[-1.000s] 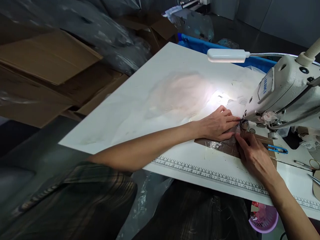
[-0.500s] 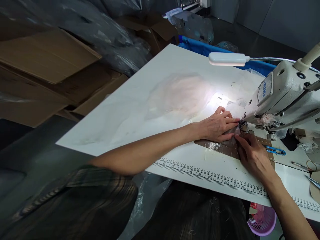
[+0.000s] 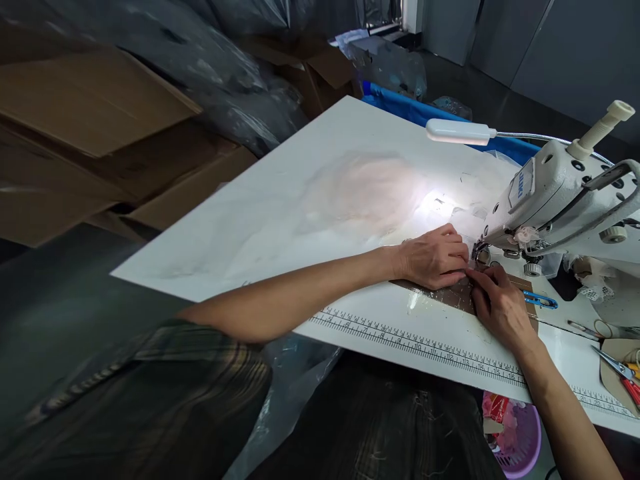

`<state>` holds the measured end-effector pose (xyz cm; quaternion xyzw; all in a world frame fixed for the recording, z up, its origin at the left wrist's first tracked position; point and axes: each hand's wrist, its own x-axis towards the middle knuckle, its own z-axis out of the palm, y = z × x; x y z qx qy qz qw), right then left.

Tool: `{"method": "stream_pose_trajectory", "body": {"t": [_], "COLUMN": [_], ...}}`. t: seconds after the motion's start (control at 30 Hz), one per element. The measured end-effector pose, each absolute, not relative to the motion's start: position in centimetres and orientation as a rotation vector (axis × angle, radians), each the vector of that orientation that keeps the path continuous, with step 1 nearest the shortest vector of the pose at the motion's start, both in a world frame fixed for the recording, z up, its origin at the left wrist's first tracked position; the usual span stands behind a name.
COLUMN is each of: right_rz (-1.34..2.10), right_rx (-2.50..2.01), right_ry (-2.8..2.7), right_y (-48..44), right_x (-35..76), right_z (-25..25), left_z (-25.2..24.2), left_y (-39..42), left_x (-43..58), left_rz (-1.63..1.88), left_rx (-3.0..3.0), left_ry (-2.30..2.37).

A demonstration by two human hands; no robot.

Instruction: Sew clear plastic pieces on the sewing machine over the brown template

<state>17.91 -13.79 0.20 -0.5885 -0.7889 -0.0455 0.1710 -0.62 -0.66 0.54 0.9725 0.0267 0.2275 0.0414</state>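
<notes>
A white sewing machine stands at the right, its needle area just beyond my fingertips. My left hand is closed to the left of the presser foot, fingers curled on thin sheer fabric, mostly hidden under them. My right hand is in front of the foot, thumb and forefinger pinched at the fabric's near edge, the tips almost meeting my left hand's. Under both hands lies a brown plate with thread bits. A pale, see-through fabric spreads over the white table.
A lit lamp hangs over the table. Blue thread snips and scissors lie at the right. A ruler strip runs along the front edge. Below is a purple basket; cardboard boxes stand at the left.
My left hand's fingers have gone from stretched flat beside the presser foot to curled in, drawn slightly back from it. My right hand keeps its pinch. The view has shifted slightly.
</notes>
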Motion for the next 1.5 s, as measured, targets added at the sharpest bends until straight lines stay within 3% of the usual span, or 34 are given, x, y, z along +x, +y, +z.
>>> {"method": "stream_pose_trajectory", "body": {"t": [0.4,1.5], "right_rz": [0.198,-0.082], "right_rx": [-1.618,-1.738], "right_ry": [-2.001,-2.253], "right_y": [-13.4,-13.7], "right_x": [18.5,18.2], "right_z": [0.8,0.2], "left_z": [1.3,1.1], "left_y": [-1.0,-1.0], "left_x": [-0.9,-1.1], "left_rz": [0.549,0.586], "left_rx": [3.029,3.025], "left_ry": [-0.079,-0.045]}}
